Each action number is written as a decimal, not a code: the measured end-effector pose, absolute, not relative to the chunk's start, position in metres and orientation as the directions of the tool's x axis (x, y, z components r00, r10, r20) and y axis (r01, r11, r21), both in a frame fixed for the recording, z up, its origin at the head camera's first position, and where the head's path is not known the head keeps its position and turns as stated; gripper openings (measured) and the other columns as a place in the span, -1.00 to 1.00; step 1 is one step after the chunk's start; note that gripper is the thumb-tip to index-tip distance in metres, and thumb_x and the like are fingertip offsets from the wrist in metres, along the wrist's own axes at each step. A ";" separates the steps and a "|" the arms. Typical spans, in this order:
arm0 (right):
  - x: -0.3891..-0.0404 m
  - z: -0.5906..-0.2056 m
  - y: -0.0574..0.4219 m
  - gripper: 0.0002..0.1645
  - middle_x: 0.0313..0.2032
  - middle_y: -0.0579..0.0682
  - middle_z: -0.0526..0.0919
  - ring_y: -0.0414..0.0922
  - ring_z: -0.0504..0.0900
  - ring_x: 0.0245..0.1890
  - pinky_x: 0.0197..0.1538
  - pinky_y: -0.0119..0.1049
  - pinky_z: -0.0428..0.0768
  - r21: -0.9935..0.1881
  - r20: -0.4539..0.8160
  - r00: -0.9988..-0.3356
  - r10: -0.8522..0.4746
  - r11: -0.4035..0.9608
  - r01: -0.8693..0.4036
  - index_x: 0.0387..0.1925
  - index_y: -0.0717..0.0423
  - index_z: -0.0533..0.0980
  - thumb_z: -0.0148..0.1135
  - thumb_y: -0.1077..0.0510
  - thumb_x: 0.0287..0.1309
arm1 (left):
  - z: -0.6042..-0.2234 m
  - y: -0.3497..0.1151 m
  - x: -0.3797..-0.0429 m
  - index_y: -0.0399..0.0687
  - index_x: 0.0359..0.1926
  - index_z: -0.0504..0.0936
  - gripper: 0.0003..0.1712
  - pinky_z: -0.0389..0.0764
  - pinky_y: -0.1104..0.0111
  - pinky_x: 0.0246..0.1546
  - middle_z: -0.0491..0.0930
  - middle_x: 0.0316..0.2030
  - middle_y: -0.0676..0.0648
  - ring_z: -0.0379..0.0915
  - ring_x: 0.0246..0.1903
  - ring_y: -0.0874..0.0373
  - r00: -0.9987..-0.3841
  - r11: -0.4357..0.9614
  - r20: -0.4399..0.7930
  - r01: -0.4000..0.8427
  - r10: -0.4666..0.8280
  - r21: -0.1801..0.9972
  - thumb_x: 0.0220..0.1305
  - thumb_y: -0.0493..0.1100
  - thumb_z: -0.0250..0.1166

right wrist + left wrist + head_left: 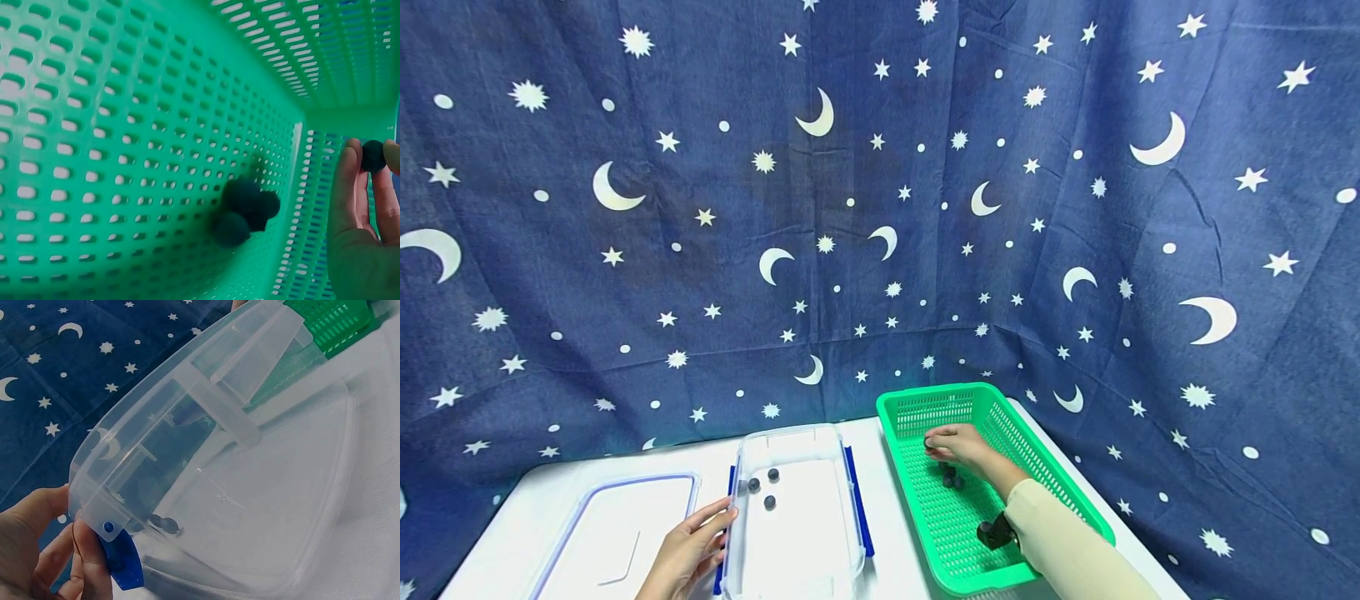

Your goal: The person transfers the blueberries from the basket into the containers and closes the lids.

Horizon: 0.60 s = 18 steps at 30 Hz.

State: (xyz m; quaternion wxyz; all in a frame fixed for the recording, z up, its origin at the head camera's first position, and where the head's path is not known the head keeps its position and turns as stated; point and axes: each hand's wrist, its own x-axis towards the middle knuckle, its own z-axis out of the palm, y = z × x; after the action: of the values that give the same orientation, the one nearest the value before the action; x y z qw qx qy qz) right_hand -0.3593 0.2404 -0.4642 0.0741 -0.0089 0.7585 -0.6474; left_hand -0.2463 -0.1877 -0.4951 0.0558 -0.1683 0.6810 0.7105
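Observation:
My right hand (958,446) is inside the green basket (910,492), near its far end. Its thumb and fingers pinch a small dark blueberry-like ball (373,155), held above the basket floor. Several similar balls (232,229) lie bunched together on the perforated floor beside it. On the left, my left hand (688,550) holds the side of a clear plastic box (790,430). In the left wrist view, its thumb and fingers grip the rim beside a blue latch (122,559). Three dark balls (770,502) sit on the floor of that box.
A clear lid (576,525) with a blue seal lies left of the box on the white table (883,500). Another blue latch (859,508) hangs along the box's right side. Behind everything hangs a dark blue curtain (850,275) patterned with moons and stars.

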 end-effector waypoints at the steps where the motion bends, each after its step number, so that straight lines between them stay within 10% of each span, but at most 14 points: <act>1: -0.359 -0.463 0.240 -0.57 -0.35 0.06 0.71 -0.20 0.71 -0.34 -0.01 -0.17 0.71 -0.985 -0.095 -0.989 -0.118 0.155 0.076 0.07 0.64 0.43 0.21 0.37 0.25 | -0.495 -0.188 -0.246 -0.28 0.32 0.40 -0.21 0.68 0.49 -0.49 0.56 -0.50 0.05 0.50 -0.48 0.29 -0.937 -0.064 -0.315 -0.309 -0.151 0.949 0.18 0.02 0.42; 18: -0.348 -0.450 0.223 -0.50 -0.13 0.23 0.70 -0.11 0.72 -0.19 0.14 -0.04 0.63 -0.983 -0.083 -0.981 -0.176 0.178 0.051 0.12 0.53 0.46 0.27 0.25 0.26 | -0.495 -0.187 -0.247 -0.28 0.34 0.38 -0.18 0.66 0.51 -0.52 0.54 -0.53 0.07 0.48 -0.51 0.31 -0.936 -0.061 -0.317 -0.311 -0.150 0.948 0.18 0.04 0.42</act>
State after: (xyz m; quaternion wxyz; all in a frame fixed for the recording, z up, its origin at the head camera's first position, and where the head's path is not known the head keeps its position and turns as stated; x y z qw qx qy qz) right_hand -0.3476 0.2226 -0.4498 0.0887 -0.0410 0.7622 -0.6399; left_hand -0.2466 -0.1872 -0.4948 0.0568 -0.1691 0.6828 0.7084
